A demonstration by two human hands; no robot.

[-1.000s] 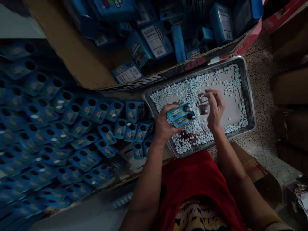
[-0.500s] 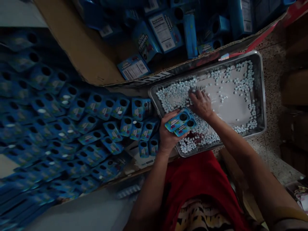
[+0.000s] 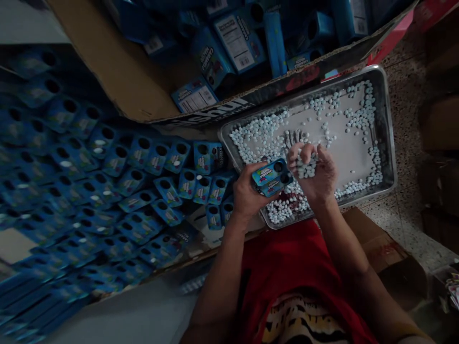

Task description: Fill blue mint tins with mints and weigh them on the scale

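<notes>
Metal tray (image 3: 346, 157) of pellets (image 3: 260, 128), more in cupped right hand (image 3: 320, 177), boxes (image 3: 269, 176) tight in left hand (image 3: 246, 193)

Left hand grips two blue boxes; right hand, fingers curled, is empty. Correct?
Not quite: the right hand isn't empty. The head view shows small pale candies held in its curled fingers. The rest stands: the left hand grips two blue boxes.

Speckled floor (image 3: 409, 203) in dim light
</notes>
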